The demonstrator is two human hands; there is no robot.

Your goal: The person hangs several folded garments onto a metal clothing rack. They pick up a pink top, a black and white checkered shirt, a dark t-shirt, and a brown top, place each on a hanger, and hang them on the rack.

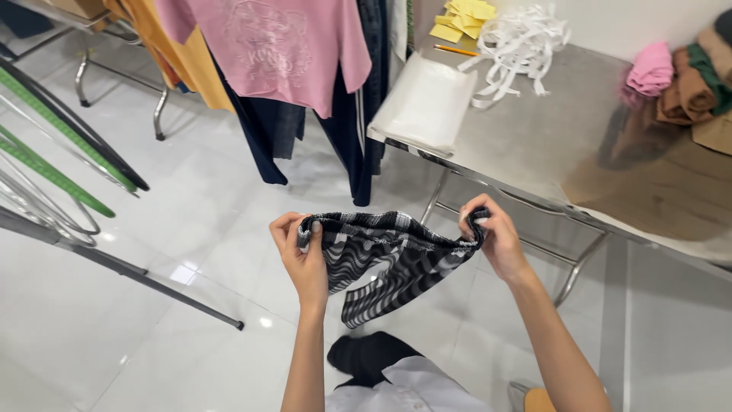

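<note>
I hold a black-and-white wavy-striped garment (pixel 385 263) stretched between both hands over the floor. My left hand (pixel 301 255) grips its left end of the elastic waistband, and my right hand (pixel 492 236) pinches the right end. The fabric hangs down in a fold between them. The waistband runs almost level at chest height, just in front of the steel table.
A steel table (pixel 534 133) stands ahead at the right with white plastic bags (pixel 427 103), white strips (pixel 518 42), yellow notes (pixel 465 17) and folded clothes (pixel 686 80). A pink shirt (pixel 282 46) and dark garments hang at the top. Metal rack bars (pixel 69 175) cross the left.
</note>
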